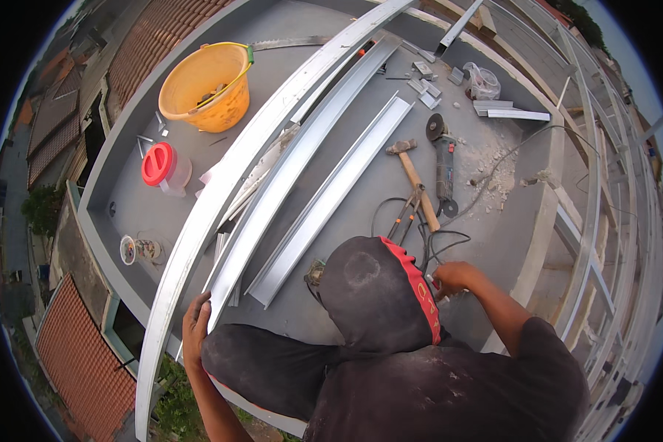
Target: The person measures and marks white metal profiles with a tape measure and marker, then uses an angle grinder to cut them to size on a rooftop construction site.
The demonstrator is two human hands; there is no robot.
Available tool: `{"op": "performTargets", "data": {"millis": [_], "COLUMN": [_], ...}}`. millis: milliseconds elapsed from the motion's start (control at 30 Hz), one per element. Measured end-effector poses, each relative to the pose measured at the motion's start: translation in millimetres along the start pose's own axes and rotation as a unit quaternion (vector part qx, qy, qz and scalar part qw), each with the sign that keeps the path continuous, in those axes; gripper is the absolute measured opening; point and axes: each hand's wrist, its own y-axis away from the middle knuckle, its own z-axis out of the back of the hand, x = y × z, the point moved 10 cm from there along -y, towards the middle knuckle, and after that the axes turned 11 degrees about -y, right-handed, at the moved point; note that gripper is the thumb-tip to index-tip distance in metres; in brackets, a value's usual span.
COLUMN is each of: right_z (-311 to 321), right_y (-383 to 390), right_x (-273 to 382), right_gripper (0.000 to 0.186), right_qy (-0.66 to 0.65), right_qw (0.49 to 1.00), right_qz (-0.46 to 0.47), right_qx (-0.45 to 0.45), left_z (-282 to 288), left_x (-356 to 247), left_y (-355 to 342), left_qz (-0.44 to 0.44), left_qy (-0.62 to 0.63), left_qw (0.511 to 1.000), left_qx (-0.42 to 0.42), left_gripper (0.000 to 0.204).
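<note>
My left hand [196, 331] grips the lower end of a long silver metal channel [295, 158] beside my dark-trousered knee. My right hand [453, 278] is closed beside my other knee on something small and pale, which I cannot make out, near a looped black cable [449, 237]. Just beyond that knee lie long-handled pliers [418, 196], a wooden-handled hammer [412, 169] and an angle grinder [445, 173]. A second silver channel [331, 199] lies between them and the held one. A long white curved bar [254, 147] runs along the left of the held channel.
A yellow bucket [188, 96], red-lidded container [158, 164] and small clear container [129, 250] stand left on the grey ledge [107, 221]. Metal offcuts [427, 92], a plastic bag [482, 81] and rubble [497, 173] lie right. Tiled roofs lie below left; metal framing [589, 221] runs right.
</note>
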Motion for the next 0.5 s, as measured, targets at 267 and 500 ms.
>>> {"op": "performTargets", "data": {"millis": [267, 500], "right_z": [200.3, 215.6], "right_y": [-20.7, -86.5], "right_x": [-77.1, -201.6], "right_gripper": [0.048, 0.099], "right_qy": [-0.315, -0.312], "right_qw": [0.809, 0.708], "right_qz": [0.060, -0.188], "right_qx": [-0.492, -0.605], "left_z": [-41.7, -51.9], "left_x": [35.6, 3.2], "left_y": [-26.8, -42.2], "left_qz": [-0.026, -0.072], "left_qy": [-0.509, -0.491], "left_qw": [0.835, 0.828], "left_qx": [-0.207, -0.262], "left_gripper": [0.110, 0.095]}}
